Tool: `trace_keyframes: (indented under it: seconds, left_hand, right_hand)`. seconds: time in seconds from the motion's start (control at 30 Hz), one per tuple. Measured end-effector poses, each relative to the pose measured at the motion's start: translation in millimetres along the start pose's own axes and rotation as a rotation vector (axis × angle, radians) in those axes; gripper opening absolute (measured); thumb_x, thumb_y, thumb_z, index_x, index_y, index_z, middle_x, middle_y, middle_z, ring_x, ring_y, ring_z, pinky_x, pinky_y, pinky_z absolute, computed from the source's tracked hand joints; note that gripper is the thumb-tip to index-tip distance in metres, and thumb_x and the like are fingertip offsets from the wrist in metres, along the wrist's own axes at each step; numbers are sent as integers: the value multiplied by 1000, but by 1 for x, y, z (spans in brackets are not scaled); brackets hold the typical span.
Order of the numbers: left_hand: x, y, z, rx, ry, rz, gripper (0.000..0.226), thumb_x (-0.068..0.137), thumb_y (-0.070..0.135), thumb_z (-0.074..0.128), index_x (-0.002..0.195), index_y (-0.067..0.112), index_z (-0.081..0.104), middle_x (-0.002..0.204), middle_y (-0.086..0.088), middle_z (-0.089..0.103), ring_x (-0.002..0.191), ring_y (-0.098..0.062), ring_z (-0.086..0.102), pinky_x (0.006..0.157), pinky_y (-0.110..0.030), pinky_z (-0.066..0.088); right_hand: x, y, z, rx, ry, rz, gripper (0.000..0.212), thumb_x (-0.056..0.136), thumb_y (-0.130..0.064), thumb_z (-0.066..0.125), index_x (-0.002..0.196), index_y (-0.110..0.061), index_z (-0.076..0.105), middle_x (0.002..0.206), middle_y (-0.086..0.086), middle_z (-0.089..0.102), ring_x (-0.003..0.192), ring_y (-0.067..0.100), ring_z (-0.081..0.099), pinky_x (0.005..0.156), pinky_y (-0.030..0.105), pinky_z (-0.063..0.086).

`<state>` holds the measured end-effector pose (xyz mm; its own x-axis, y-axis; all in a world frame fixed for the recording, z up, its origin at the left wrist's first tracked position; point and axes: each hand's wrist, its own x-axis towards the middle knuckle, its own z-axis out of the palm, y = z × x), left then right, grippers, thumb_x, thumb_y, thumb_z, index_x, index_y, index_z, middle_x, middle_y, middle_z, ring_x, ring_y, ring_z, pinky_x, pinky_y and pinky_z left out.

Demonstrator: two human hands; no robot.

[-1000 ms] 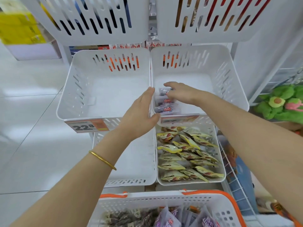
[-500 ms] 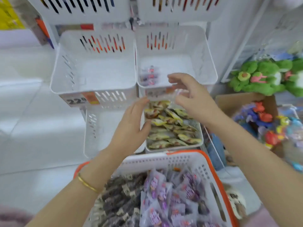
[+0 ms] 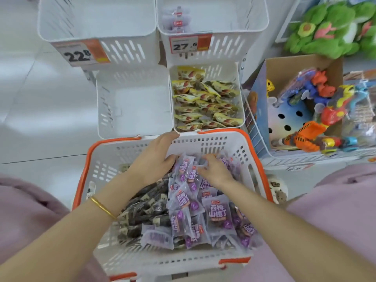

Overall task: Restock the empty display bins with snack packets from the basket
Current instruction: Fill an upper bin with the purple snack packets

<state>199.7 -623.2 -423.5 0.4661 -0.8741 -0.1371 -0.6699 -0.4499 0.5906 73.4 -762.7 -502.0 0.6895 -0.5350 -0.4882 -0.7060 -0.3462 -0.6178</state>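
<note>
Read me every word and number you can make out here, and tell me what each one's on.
"22.8": left price tag, upper left bin.
"27.6": right price tag, upper right bin.
"西梅山楂丁": purple packets in the basket.
Too blurred to read: both tags' small print, yellow packets, dark packets.

1. Cut off at 12 o'clock: far ends of upper bins [image 3: 95, 17].
2. Too small to read: fine print on price tag [image 3: 190, 44].
3. Buried among purple packets [image 3: 218, 215] toward 5 o'clock: right hand [image 3: 216, 171] fingertips, grip unclear.
</note>
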Motion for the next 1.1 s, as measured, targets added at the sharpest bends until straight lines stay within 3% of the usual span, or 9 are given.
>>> trace_keyframes:
  seconds: [0.17, 0.33, 0.53, 0.63, 0.7, 0.77, 0.83, 1.0, 1.1]
  left_hand:
    - [-7, -7, -2, 14, 23, -24, 54, 92, 6, 48, 143, 12, 30, 148, -6, 35, 135, -19, 32, 107, -24, 22]
    - [-5, -10, -2, 0, 30, -24, 53, 93, 6, 47, 143, 13, 31, 147, -6, 37, 134, -19, 34, 107, -27, 27]
    - [0, -8, 3, -73, -32, -61, 52, 94, 9, 47, 143, 16, 31, 144, -7, 38, 130, -21, 38, 106, -30, 33]
    - [3, 2, -3, -249, -27, -133, 53, 95, 20, 51, 143, 20, 29, 142, 0, 38, 129, -13, 39, 100, -27, 39]
    - [6, 14, -16, -442, -22, -189, 58, 91, 29, 59, 140, 17, 32, 132, 6, 44, 121, -12, 47, 95, -28, 43]
    - [10, 26, -34, -638, -67, -192, 60, 83, 38, 66, 132, 12, 43, 122, 1, 58, 108, -17, 60, 94, -36, 49]
    - [12, 37, -54, -717, -111, -168, 44, 83, 36, 67, 119, 14, 53, 109, -7, 68, 96, -21, 67, 86, -40, 54]
    - [10, 52, -90, -781, -32, -124, 21, 87, 19, 64, 107, 15, 56, 91, -3, 71, 76, -14, 70, 57, -24, 53]
    - [5, 45, -98, -814, 59, -150, 23, 88, 15, 62, 110, 10, 55, 87, -6, 71, 69, -13, 70, 51, -19, 50]
  right_hand:
    - [23, -16, 24, -149, 38, 88, 48, 88, -56, 50, 121, -20, 54, 120, 3, 56, 107, 25, 57, 74, 35, 47]
    - [34, -15, 34, -116, 107, 62, 26, 90, -32, 58, 109, -14, 57, 108, 8, 61, 97, 25, 59, 77, 37, 50]
    - [17, -12, 3, 52, 151, 38, 30, 87, -20, 64, 115, -9, 60, 106, 8, 64, 101, 27, 59, 79, 31, 44]
    - [1, -33, -35, 160, 160, -104, 28, 84, -22, 70, 108, -18, 56, 84, -5, 55, 88, 21, 54, 69, 25, 40]
    - [-14, -55, -63, 253, 112, -200, 30, 82, -23, 73, 105, -16, 55, 84, -4, 56, 85, 20, 55, 71, 31, 43]
    - [-31, -77, -86, 356, 67, -295, 21, 81, -19, 73, 97, -14, 61, 83, 2, 64, 79, 19, 61, 70, 39, 50]
    - [-45, -95, -104, 428, 49, -385, 11, 81, -16, 73, 85, -17, 63, 69, -9, 63, 65, 9, 59, 61, 32, 49]
    - [-58, -112, -122, 606, -42, -416, 39, 78, -14, 73, 114, -18, 62, 94, 2, 70, 75, 15, 65, 64, 26, 52]
    - [-54, -112, -120, 670, -17, -344, 30, 76, -4, 73, 102, -18, 66, 106, 26, 63, 76, 23, 64, 60, 26, 52]
